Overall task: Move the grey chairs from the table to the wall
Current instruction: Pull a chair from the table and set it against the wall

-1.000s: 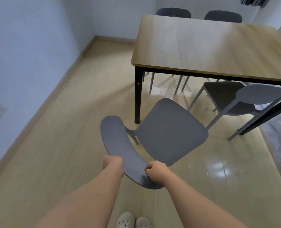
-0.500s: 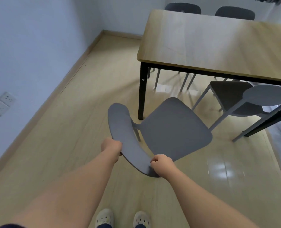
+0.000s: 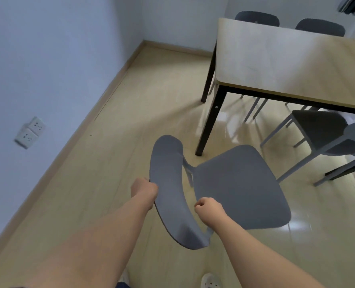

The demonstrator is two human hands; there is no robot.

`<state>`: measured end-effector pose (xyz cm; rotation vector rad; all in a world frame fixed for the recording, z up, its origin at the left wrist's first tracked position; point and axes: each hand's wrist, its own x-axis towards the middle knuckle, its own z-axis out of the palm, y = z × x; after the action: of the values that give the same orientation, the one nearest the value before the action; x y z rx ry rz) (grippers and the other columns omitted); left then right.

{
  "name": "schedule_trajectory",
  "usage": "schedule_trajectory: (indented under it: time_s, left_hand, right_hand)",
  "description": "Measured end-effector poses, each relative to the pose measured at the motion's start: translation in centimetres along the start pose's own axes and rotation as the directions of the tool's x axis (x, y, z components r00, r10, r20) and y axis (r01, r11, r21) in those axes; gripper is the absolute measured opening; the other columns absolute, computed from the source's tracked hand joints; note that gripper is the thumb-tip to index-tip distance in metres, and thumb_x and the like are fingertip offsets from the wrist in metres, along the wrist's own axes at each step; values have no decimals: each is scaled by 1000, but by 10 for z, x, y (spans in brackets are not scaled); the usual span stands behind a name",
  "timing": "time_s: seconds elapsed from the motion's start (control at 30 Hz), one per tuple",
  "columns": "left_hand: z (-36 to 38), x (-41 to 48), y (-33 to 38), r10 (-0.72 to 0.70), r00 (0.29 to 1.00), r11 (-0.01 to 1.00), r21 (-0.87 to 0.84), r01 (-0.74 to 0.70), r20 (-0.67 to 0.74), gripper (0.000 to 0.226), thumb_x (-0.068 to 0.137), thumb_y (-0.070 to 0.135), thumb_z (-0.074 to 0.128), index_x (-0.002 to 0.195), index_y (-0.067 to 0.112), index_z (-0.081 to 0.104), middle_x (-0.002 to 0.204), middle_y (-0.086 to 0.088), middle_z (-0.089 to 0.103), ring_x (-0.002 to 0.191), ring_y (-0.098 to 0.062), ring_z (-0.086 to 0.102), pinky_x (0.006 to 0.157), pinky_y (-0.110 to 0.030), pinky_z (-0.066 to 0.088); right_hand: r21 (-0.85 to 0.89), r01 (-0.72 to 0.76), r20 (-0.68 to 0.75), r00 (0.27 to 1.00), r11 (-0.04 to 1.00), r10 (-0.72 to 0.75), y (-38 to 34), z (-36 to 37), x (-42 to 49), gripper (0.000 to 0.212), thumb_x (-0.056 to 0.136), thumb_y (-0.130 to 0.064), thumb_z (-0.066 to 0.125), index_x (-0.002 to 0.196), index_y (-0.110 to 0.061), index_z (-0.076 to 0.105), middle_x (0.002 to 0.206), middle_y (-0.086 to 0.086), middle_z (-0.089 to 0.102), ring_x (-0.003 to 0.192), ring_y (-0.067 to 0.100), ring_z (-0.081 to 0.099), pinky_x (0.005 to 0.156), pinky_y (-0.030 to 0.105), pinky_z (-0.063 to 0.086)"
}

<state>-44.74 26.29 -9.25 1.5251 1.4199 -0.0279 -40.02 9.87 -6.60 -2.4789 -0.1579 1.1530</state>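
head view looks down on a grey chair point(image 3: 230, 188) at the centre of the frame, clear of the table point(image 3: 293, 65) that fills the upper right. its curved backrest point(image 3: 170, 190) runs from mid-frame down toward the lower centre, and its seat spreads out to the right of that. the chair's legs are mostly hidden beneath the seat, so whether it rests on the floor or is lifted cannot be told.

left hand point(image 3: 144, 189) is clenched around the left edge of the backrest, knuckles up. right hand point(image 3: 208, 210) is curled into a fist at the right edge of the backrest, over the seat side; it looks to be gripping that edge, though the fingers themselves are tucked out of sight. both bare forearms reach in from the bottom of the frame.

a second grey chair point(image 3: 326, 134) stands at the right edge, its seat partly under the table's near side. two more chair backs point(image 3: 256, 18) show behind the table's far edge at the top right. the wall point(image 3: 47, 59) takes up the upper left, with a pair of sockets point(image 3: 30, 132) on it, and a skirting board point(image 3: 72, 142) runs diagonally along its foot. the pale wood floor point(image 3: 114, 167) lies between the wall and the held chair. white shoe tips point(image 3: 210, 281) peek in at the bottom edge.
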Motion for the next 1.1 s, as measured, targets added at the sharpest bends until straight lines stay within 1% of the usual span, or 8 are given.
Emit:
schedule_trajectory:
  time_s: [0.17, 0.27, 0.4, 0.6, 0.77, 0.9, 1.0, 1.1]
  left_hand:
    - [-74, 30, -8, 54, 998, 993, 103, -57, 26, 15, 81, 1, 61, 94, -3, 65, 108, -24, 68, 98, -37, 67, 83, -45, 59]
    - [-114, 47, -12, 83, 996, 983, 160, -85, 21, 6, 82, 0, 59, 78, 1, 63, 106, -24, 69, 99, -36, 67, 84, -42, 58]
    - [-160, 66, -11, 113, 993, 980, 170, -107, -26, 21, 81, 2, 61, 65, 11, 51, 104, -21, 70, 99, -35, 67, 87, -43, 57]
    - [-224, 91, -23, 100, 994, 988, 120, -93, -48, 29, 77, -2, 64, 58, 14, 48, 71, -7, 57, 81, -29, 62, 84, -43, 58]
    - [-279, 123, -47, 76, 995, 989, 132, -68, -63, 28, 77, 1, 65, 61, 14, 47, 78, -9, 58, 82, -30, 62, 83, -41, 57]
    - [-343, 159, -70, 70, 997, 991, 115, -66, -31, 28, 78, 0, 64, 62, 14, 45, 70, -6, 55, 73, -27, 57, 79, -39, 56]
    - [-397, 186, -90, 65, 998, 994, 91, -64, -8, 29, 77, -1, 62, 61, 14, 43, 68, -3, 51, 72, -26, 55, 75, -38, 56]
    - [-448, 210, -104, 62, 998, 993, 103, -60, -8, 29, 75, -3, 57, 60, 14, 40, 68, -3, 48, 69, -24, 51, 63, -32, 47]
  right_hand:
    - [23, -4, 26, 1000, 1000, 4, -69, 56, -24, 38, 90, -11, 37, 119, -10, 61, 126, 9, 61, 115, 26, 56, 92, 30, 46]
    - [37, 9, 26, 1000, 999, -10, -102, 74, -32, 38, 90, -14, 37, 120, -12, 61, 127, 8, 61, 115, 25, 56, 95, 31, 47]
    - [41, 46, -5, 999, 998, -46, -137, 88, -33, 37, 91, -13, 37, 120, -11, 61, 126, 9, 61, 103, 24, 55, 86, 31, 47]
    - [-61, 104, 34, 994, 993, -102, -188, 123, -28, 37, 93, -11, 36, 122, -6, 59, 126, 12, 61, 103, 25, 55, 87, 32, 47]
    - [-75, 118, 58, 992, 990, -113, -233, 169, -28, 39, 91, -10, 35, 122, -6, 60, 120, 12, 63, 91, 20, 50, 76, 26, 40]
    - [-17, 100, 36, 994, 995, -99, -286, 223, -35, 39, 91, -10, 35, 122, -6, 60, 108, 8, 61, 91, 20, 50, 74, 25, 38]
    - [-6, 90, 50, 995, 996, -90, -336, 274, -45, 38, 92, -10, 37, 122, -6, 60, 121, 9, 62, 98, 22, 52, 78, 24, 37]
    - [5, 89, 57, 994, 996, -89, -383, 319, -57, 37, 91, -10, 38, 119, -7, 62, 124, 10, 63, 93, 21, 50, 77, 24, 38]
